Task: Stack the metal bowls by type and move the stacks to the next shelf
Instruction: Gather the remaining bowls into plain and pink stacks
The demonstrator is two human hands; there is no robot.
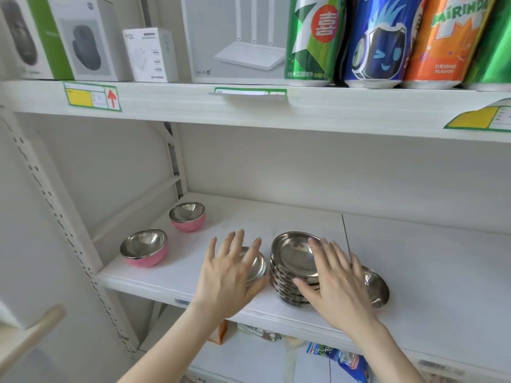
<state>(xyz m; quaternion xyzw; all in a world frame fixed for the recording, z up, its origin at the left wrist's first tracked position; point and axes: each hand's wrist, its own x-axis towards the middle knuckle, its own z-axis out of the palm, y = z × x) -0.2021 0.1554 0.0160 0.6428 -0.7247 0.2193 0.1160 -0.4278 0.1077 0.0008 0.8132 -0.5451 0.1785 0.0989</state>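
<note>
A stack of several shallow metal dishes [293, 252] stands near the front edge of the white shelf [171, 275]. My right hand [337, 283] lies flat against the stack's right side, fingers spread. My left hand [232, 275] hovers open over a single metal dish [255, 265] just left of the stack. Another lone metal dish [376, 288] sits to the right, partly hidden by my right hand. Two pink bowls with metal insides rest at the left: a pink bowl [143, 247] nearer the front and a second pink bowl [188, 216] farther back.
The shelf above [249, 106] carries boxed electronics [91, 37] and several drink cans [378, 40]. A seam [345, 233] divides this shelf from the adjoining shelf board on the right. Packets [337, 357] lie on the shelf below. A slotted upright [55, 211] stands at left.
</note>
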